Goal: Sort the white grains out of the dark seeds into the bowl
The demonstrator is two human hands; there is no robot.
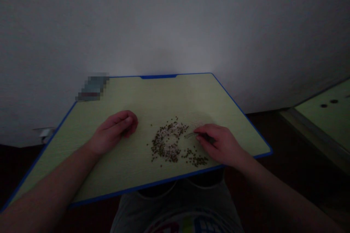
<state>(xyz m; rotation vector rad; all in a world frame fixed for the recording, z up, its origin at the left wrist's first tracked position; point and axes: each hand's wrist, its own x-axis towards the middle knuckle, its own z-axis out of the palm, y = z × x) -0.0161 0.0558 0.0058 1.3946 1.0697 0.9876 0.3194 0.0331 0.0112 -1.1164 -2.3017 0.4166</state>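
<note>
My right hand point(218, 142) pinches a pair of thin metal tweezers point(190, 135), their curved tips pointing left over the table. Just left of the tips lies a loose ring-shaped heap of small dark beans mixed with pale rice-like grains point(166, 142). A smaller cluster of dark beans point(197, 159) sits nearer the front edge, below the tweezers. Some pale grains point(199, 123) lie beyond my right fingertips. My left hand point(116, 129) rests on the tabletop left of the heap, its fingers curled in and the thumb against them; I see nothing in it.
The pale wood-look folding table point(164, 94) has a blue rim and stands against a grey wall point(169, 25). A blurred-out flat item point(93, 87) lies at its far left corner. My lap is below the front edge. A pale panel with dark holes point(328, 111) stands at right.
</note>
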